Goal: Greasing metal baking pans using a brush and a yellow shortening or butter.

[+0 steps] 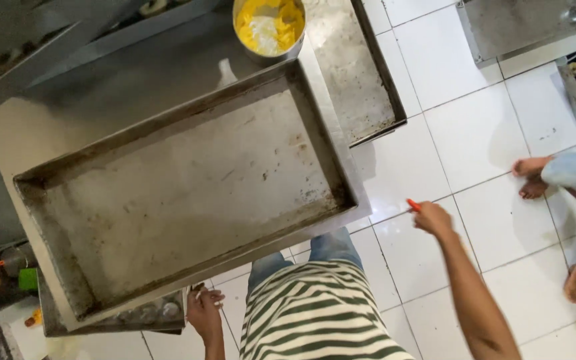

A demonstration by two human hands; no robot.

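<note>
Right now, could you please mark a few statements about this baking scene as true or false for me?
1. The large metal baking tray on the steel table is full of dough. False: it is empty, with only baked-on residue.
2. The right hand holds something orange-red. True.
3. The round tin past the tray holds yellow contents. True.
4. The left hand rests flat inside the tray. False: it is below the table edge, by a lower tray.
5. The floor is bare concrete. False: it is white tile.
</note>
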